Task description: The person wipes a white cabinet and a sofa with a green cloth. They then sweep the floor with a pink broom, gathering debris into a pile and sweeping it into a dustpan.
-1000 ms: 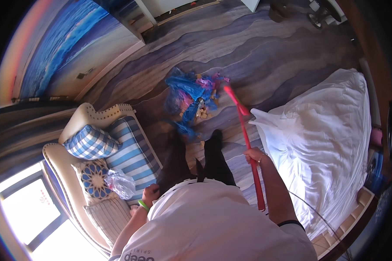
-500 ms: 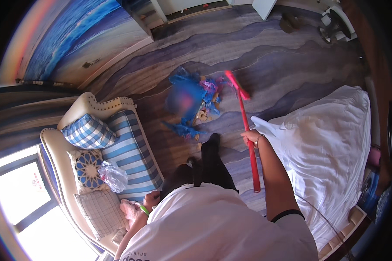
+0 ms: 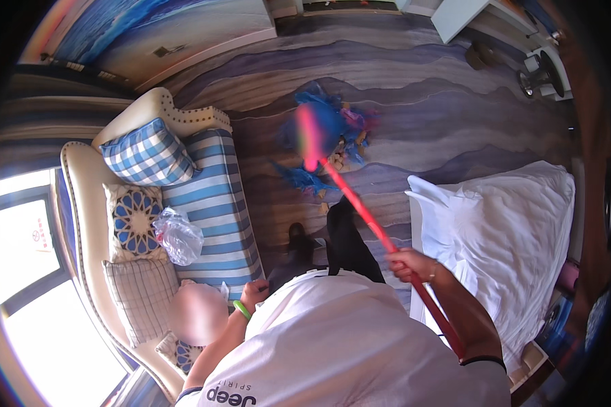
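Observation:
My right hand point(image 3: 412, 264) is wrapped round the red handle of a broom point(image 3: 360, 203). The lower end of the handle runs back along my right forearm. The broom's pink head, smeared by motion, lies over the left part of a litter pile of crumpled blue plastic point(image 3: 326, 122) on the floor. Tan scraps point(image 3: 338, 161) lie among the plastic, and a separate blue piece point(image 3: 305, 178) lies nearer to my feet. By my left thigh, next to the sofa's front corner, my left hand point(image 3: 254, 292) is curled closed, with no object showing in it.
At my left stands a cream sofa point(image 3: 156, 105) with a blue-striped seat, cushions, a clear plastic bag point(image 3: 180, 235) and a blurred pinkish thing point(image 3: 198, 314). A bed with a rumpled white sheet point(image 3: 495, 237) is at my right. A black-seated stool point(image 3: 542, 74) stands far right.
The broom's head has swung left, from right of the pile to over its left part. My right hand has come lower and nearer to me. My left hand stays beside the sofa.

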`<state>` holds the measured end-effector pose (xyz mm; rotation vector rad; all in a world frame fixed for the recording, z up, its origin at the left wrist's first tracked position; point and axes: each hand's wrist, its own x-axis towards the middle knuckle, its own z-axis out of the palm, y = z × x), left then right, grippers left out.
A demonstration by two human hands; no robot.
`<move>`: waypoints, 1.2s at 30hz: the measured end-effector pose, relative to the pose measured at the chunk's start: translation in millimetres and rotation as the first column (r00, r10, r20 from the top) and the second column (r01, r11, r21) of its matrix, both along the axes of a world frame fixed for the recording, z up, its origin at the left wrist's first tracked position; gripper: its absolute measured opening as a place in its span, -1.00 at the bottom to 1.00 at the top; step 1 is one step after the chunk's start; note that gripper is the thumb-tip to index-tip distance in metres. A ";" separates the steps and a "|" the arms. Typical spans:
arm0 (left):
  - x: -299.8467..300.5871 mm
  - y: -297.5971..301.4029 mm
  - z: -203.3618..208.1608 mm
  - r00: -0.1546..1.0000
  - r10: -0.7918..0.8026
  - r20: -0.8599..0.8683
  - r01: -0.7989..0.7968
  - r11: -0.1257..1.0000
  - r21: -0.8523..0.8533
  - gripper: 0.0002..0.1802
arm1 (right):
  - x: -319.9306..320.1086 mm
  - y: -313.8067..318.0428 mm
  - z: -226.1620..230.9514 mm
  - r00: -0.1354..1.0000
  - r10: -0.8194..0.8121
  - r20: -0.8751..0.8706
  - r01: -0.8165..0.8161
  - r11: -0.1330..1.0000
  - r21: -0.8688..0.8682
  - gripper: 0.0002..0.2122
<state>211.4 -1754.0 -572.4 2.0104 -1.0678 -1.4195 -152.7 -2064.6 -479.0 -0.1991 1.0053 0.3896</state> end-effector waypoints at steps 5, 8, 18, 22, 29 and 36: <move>11.0 52.5 -10.3 0.994 0.093 -0.057 -0.086 0.990 0.110 -0.78 | 87.4 48.7 -119.0 0.966 0.079 0.245 -0.138 0.963 0.233 -0.61; 11.8 79.9 -14.2 0.988 0.147 -0.039 -0.144 0.988 0.062 -0.80 | 120.2 40.4 -158.5 0.972 0.232 0.023 -0.233 0.967 0.098 -0.63; -1.6 100.3 15.0 0.920 0.365 -0.139 -0.364 0.931 0.037 -0.84 | 58.5 -94.2 -128.5 0.990 0.044 -0.133 -0.038 0.998 0.050 -0.67; -5.9 104.1 17.9 0.911 0.391 -0.131 -0.391 0.920 0.023 -0.85 | 49.1 -84.8 -95.2 0.978 0.100 -0.185 -0.126 0.983 -0.135 -0.66; 0.0 113.2 21.0 0.918 0.392 -0.065 -0.394 0.919 -0.029 -0.86 | 44.4 2.4 -20.4 0.953 0.280 -0.118 -0.286 0.958 -0.037 -0.61; 24.3 132.7 18.3 0.917 0.361 -0.168 -0.374 0.926 -0.057 -0.85 | 91.1 116.0 -92.7 0.909 0.389 -0.148 -0.333 0.893 0.303 -0.63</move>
